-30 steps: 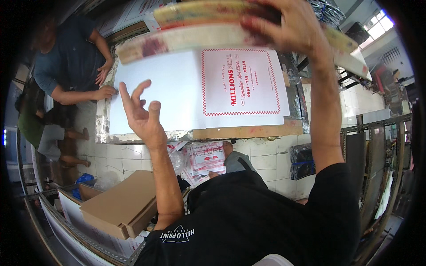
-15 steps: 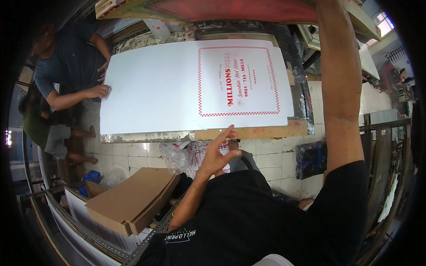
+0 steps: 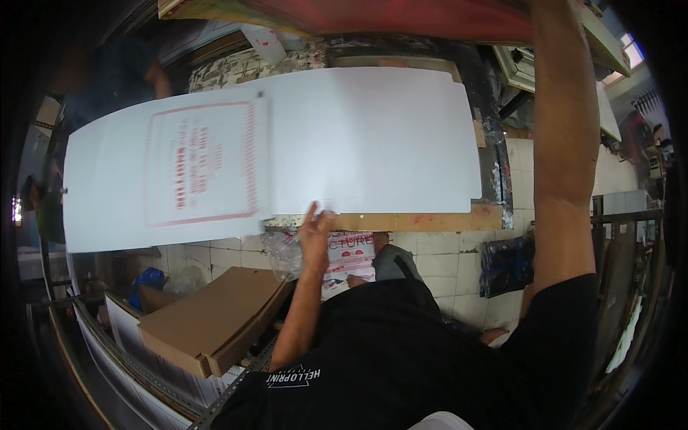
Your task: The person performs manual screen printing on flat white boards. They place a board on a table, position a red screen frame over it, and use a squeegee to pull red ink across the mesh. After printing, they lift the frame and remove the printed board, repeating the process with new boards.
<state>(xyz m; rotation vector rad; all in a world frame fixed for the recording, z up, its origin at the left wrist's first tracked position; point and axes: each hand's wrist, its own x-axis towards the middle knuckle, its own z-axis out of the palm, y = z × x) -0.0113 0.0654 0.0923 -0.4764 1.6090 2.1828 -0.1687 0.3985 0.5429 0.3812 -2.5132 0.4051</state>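
A blank white cardboard sheet (image 3: 373, 143) lies on the work table, its front edge over a tan board strip (image 3: 430, 219). My left hand (image 3: 315, 231) is at that front edge, fingers apart and pointing away from me; motion blurs them slightly, and whether they touch the sheet is unclear. To the left, a white sheet with a red printed panel and chequered border (image 3: 197, 168) overlaps the blank one, smeared by motion. My right arm (image 3: 565, 143) reaches up to a red-stained screen frame (image 3: 423, 21) at the top; its hand is outside the picture.
A person in a dark shirt (image 3: 115, 79) stands at the far left, partly behind the printed sheet. Brown flat cardboard (image 3: 215, 315) rests on a metal rack at the lower left. A black wrapped bundle (image 3: 505, 265) sits on the tiled floor to the right.
The printed sheet has slid left toward the other person, exposing the blank sheet. My left hand has moved left along the front edge. My right arm has shifted slightly right, with the raised frame.
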